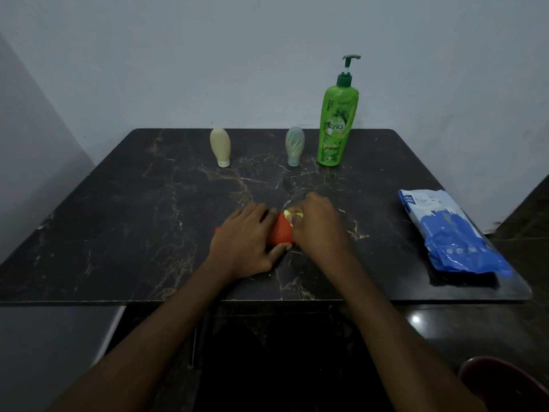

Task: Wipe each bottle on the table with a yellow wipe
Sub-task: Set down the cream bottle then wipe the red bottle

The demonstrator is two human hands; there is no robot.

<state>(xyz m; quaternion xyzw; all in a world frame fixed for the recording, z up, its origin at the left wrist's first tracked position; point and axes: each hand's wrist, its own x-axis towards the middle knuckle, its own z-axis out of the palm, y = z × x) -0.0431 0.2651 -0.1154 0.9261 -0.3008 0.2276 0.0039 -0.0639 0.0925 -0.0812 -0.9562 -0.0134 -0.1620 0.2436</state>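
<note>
An orange bottle lies on its side on the dark marble table. My left hand grips it from above, fingers over its top and thumb under its near side. My right hand pinches a yellow wipe against the bottle's right end; most of the wipe is hidden under the fingers. At the back stand a cream squeeze bottle, a grey-green squeeze bottle and a tall green pump bottle.
A blue and white wipe pack lies near the table's right edge. A pale wall runs behind the table. A dark red seat shows at the bottom right below the table's front edge.
</note>
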